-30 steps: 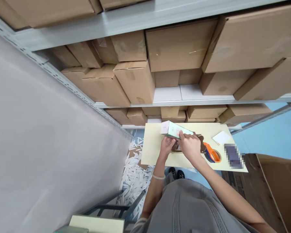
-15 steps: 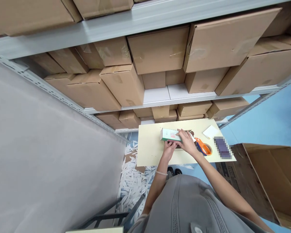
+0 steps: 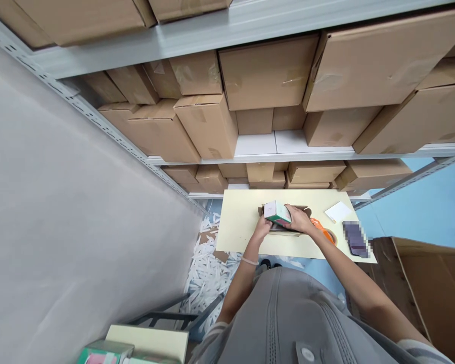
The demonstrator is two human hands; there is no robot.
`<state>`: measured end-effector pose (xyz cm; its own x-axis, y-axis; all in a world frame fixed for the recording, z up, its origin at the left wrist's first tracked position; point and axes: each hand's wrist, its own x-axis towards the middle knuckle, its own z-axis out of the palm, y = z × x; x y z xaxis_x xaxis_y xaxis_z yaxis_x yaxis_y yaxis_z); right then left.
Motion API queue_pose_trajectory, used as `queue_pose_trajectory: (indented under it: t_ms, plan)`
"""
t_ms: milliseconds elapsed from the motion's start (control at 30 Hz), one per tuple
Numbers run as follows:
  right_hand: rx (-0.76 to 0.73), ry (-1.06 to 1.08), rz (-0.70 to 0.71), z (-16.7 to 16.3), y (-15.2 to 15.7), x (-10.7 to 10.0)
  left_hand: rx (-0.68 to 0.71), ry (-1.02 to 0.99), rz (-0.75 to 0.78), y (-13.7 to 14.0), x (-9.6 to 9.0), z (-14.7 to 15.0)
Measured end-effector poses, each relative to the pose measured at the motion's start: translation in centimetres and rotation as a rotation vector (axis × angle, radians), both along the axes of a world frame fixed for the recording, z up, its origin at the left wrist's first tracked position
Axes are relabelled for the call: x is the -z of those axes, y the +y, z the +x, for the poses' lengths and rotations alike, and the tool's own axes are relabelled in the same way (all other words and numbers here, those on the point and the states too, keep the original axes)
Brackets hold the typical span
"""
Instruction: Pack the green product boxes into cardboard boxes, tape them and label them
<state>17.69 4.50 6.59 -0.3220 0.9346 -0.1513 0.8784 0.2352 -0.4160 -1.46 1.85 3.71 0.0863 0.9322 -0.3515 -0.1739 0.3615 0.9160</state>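
A small white-and-green box [image 3: 276, 212] is held tilted over an open cardboard carton [image 3: 305, 210], its white end facing up and left. My right hand [image 3: 299, 219] grips the right part of it, fingers wrapped round. At its lower left corner, my left hand [image 3: 263, 226] is closed against it, some of the fingers hidden. The carton lies on a pale yellow table [image 3: 237, 222], its brown flaps spread and much of its inside covered by the box and hands. Just right of my right wrist is an orange tape dispenser [image 3: 320, 226], partly behind the forearm.
A white card [image 3: 337, 211] and a pixelated dark object [image 3: 356, 238] lie on the table's right. Shelves [image 3: 197, 161] with many cardboard boxes stand ahead. A large open carton [image 3: 420, 283] is at right; paper shreds [image 3: 208, 283] litter the floor. Another green box [image 3: 104, 351] sits lower left.
The white-and-green box has turned from lying lengthwise to tilted with its end up. My right hand has shifted from its top to its right side. The view has swung slightly left.
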Motion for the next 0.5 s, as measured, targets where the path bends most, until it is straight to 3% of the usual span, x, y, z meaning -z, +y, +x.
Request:
queue_pose_trajectory:
  t_ms: [133,267,367,500]
  plan:
    - [-0.086,-0.105,0.024,-0.8,0.2,0.6,-0.064,0.221,0.005,0.9,0.5,-1.3]
    - [-0.130,-0.200,0.049,-1.8,0.5,1.4,-0.052,0.349,0.052,0.1,1.0,-1.2]
    - [-0.127,-0.261,0.061,-2.1,0.6,1.8,-0.043,0.384,0.151,-0.9,1.2,-0.6]
    - [-0.135,-0.297,0.066,-2.0,0.5,2.0,-0.023,0.385,0.172,-1.9,0.9,-0.2]
